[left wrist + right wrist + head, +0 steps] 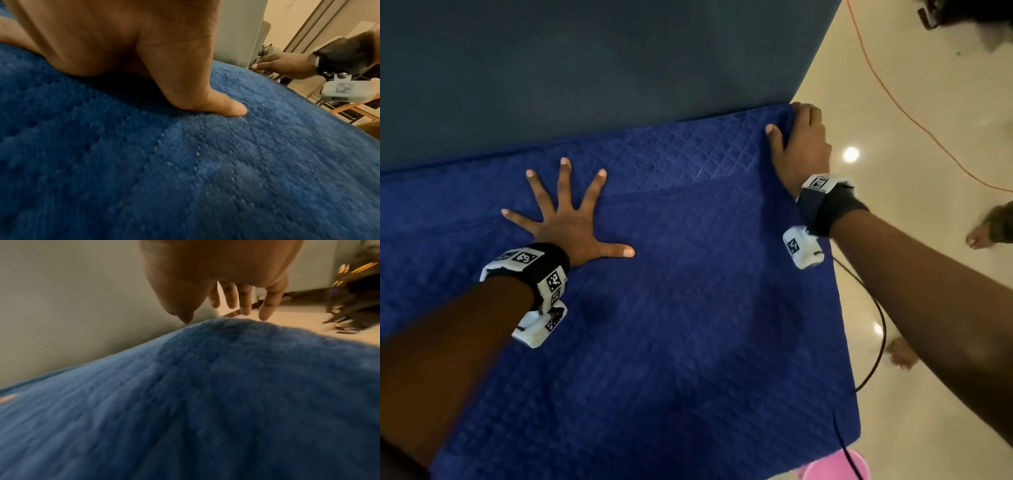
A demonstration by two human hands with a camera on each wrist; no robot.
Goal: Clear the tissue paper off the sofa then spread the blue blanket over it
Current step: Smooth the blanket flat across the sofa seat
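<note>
The blue quilted blanket [688, 308] lies flat over the sofa seat, up against the dark grey sofa back [585, 68]. My left hand [565, 219] presses flat on it with the fingers splayed wide; in the left wrist view its thumb [226, 105] lies on the blanket [185, 178]. My right hand [801, 144] rests at the blanket's far right corner, thumb on top and the other fingers reaching past the edge. Seen from the right wrist, those fingers [244, 305] hang nearly straight beyond the blanket [205, 402]. No tissue paper is in view.
Glossy cream floor [928, 171] lies to the right of the sofa. An orange cable [893, 102] crosses it. A pink bucket [832, 466] stands at the sofa's near right corner. A foot [989, 229] is on the floor, and a black wrist cable [876, 325] hangs there.
</note>
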